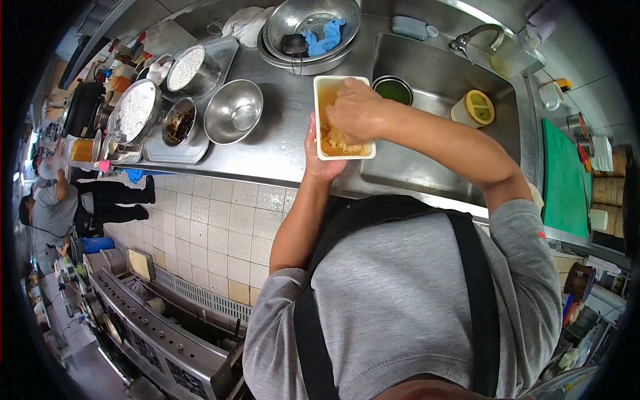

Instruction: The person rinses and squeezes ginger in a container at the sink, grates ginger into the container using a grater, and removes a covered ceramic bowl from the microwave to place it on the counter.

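A green board (563,180) lies beside the sink (440,63).

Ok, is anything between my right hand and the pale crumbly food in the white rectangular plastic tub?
Nothing visible: the white rectangular plastic tub is open above the pale crumbly food, your right hand reaches inside, and your left hand is outside.

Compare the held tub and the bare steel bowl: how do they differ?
Shape: the tub is rectangular, the bowl round.
Look: the tub is cream, the bowl shiny metal.
Pose: the left hand holds the tub; the bowl rests on the counter.
Inside: the tub has yellowish contents; the bowl shows bare metal.
Both are open-topped.
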The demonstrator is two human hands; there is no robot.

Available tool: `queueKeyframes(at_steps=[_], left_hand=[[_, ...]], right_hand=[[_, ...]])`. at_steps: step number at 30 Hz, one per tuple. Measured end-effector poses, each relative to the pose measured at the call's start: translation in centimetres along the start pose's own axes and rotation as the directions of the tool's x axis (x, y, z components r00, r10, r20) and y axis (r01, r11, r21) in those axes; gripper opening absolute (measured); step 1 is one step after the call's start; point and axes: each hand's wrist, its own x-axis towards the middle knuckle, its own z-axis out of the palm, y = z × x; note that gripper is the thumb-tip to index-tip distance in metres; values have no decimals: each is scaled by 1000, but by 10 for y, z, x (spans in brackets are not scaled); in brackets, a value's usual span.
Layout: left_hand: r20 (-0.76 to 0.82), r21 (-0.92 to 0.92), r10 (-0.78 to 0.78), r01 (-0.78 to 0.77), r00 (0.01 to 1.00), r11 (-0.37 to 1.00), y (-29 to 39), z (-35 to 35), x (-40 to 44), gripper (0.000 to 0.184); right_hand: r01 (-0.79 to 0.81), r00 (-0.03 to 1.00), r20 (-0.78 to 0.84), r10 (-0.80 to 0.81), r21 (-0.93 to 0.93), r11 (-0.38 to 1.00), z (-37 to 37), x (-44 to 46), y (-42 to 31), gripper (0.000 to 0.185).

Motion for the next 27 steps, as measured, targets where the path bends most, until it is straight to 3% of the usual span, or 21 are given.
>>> queueKeyframes(at_steps=[3, 9, 13, 16, 19, 22, 27], left_hand=[[33, -10, 0, 0, 999, 1000, 4, -2, 0, 47], [38, -75, 44, -41, 998, 996, -1, -5, -2, 48], [110, -81, 59, -50, 992, 996, -2, -6, -4, 48], [83, -52, 78, -74, 993, 996, -2, -6, -2, 49], [45, -18, 72, -71, 996, 997, -2, -11, 0, 54], [25, -35, 61, -61, 998, 998, 0, -11, 1, 49], [-30, -114, 32, -35, 999, 993, 1, -13, 2, 44]], right_hand=[[59, 995, 78, -69, 125, 990, 9, 7, -3, 32], [119, 956, -290, -39, 264, 957, -6, -4, 12, 29], [105, 978, -202, -54, 249, 963, -10, -4, 15, 28], [52, 969, -243, 39, 361, 931, -27, -11, 9, 23], [129, 971, -237, -43, 361, 924, -28, -10, 11, 22], [278, 925, -351, -144, 370, 886, -14, -3, 14, 23], [138, 955, -295, -19, 387, 912, -25, -10, 6, 24]])
